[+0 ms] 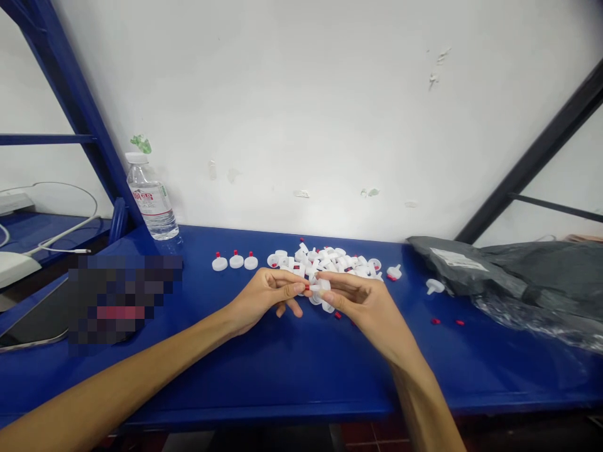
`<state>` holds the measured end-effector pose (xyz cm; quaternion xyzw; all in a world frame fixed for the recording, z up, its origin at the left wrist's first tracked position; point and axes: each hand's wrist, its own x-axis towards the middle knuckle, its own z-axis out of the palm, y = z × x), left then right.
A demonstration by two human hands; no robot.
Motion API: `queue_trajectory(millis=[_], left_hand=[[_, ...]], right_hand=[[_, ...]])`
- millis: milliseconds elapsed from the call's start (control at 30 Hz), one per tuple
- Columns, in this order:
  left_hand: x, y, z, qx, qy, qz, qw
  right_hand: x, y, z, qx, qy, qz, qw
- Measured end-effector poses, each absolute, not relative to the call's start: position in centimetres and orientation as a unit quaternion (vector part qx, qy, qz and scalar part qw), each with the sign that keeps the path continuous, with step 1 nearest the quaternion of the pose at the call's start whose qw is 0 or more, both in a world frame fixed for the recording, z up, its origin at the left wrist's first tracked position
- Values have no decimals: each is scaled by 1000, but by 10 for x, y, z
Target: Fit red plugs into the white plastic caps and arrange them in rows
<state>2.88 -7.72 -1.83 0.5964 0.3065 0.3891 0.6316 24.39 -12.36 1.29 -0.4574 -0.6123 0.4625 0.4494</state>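
Observation:
Over the front of a heap of parts, my left hand [261, 298] pinches a small red tip cap [307, 287] between thumb and fingers. My right hand [370, 307] grips a white nozzle cap [323, 286], its spout pointing left. The red cap is at the end of that spout; whether it is fully seated I cannot tell. Behind and beneath the hands lies the heap of white nozzle caps [336, 254], with red bits among them. To the left, three white caps with red tips, one of them a capped nozzle cap [219, 262], stand upright in a row.
A water bottle [153, 201] stands by the wall at back left. Dark plastic bags [527, 276] lie on the right of the blue table [264, 383]. A stray white cap [434, 286] and loose red caps [460, 322] are near them. A white cable [70, 242] is at left.

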Motion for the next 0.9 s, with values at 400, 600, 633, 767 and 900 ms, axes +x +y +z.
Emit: queue_trajectory(millis=[400, 600, 633, 767, 900], left_hand=[[29, -79, -18, 599, 295, 401, 627], [33, -81, -12, 564, 299, 406, 654], [33, -81, -11, 566, 304, 409, 648], [29, -73, -7, 591, 339, 444, 582], [13, -58, 8, 588, 368, 545, 472]], right_hand=[[241, -123, 12, -458, -599, 476, 452], [235, -122, 8, -453, -581, 464, 492], [234, -122, 8, -453, -583, 460, 492], [229, -122, 7, -465, -602, 419, 496], [230, -120, 6, -488, -613, 335, 523]])
